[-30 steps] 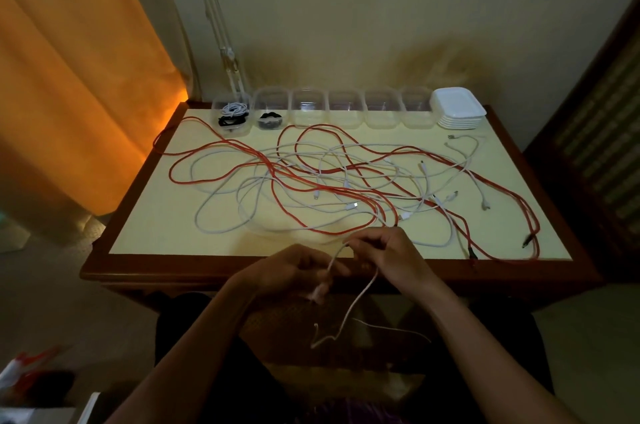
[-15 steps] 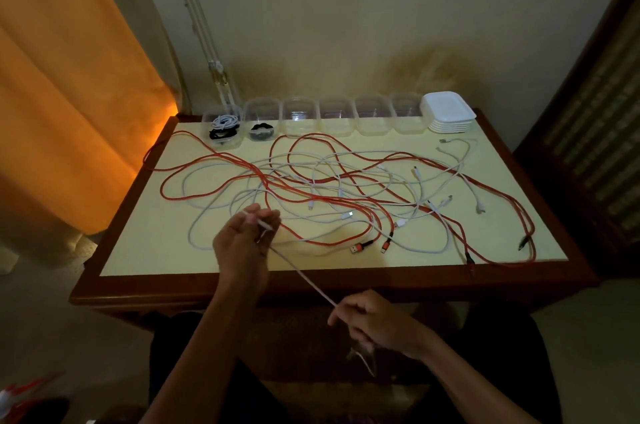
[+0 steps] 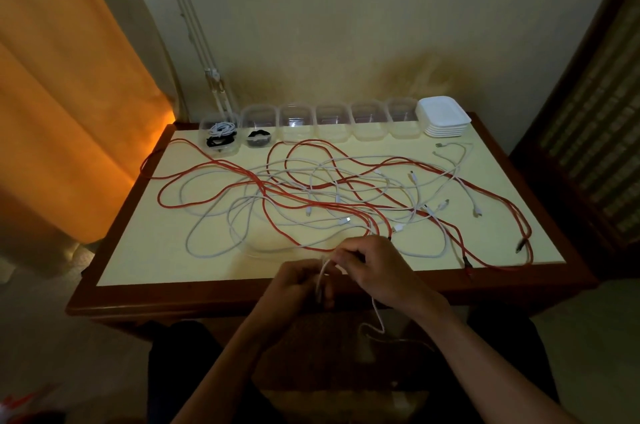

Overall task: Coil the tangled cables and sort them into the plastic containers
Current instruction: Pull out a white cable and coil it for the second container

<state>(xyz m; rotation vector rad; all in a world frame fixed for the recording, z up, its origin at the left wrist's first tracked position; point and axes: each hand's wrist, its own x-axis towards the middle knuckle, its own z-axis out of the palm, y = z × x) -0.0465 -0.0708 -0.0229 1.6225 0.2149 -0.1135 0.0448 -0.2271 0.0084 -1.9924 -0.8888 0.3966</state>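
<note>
Since half a second ago the two hands have come back together at the lower middle of the frame: the left hand point(image 3: 300, 285), which was raised over the tangle with the cable stretched taut down to the other hand, now sits at the near edge of the bench point(image 3: 145, 250), and the right hand point(image 3: 375, 269) has risen to meet it just to its right. Both grips are closed on the same thin white cable point(image 3: 378, 319): the left hand's fingers curl round what looks like a small gathered loop, though the dim light hides how many turns it holds, and the right hand pinches the strand just beside it. From the right grip the free length drops straight down toward the bottom of the frame, then kinks and trails off to the lower right over the person's lap, so its long axis runs away from the bench, not toward it. That is the relation the next wrap turns on, in my judgement: the slack lies below and right of the grips, nearer the right hand, which is better placed to feed it up while the left holds the coil. The red cables point(image 3: 263, 188) and the other white ones lie tangled mid-frame, and the plastic containers point(image 3: 332, 120) line the far edge, the two leftmost already holding coils.
</note>
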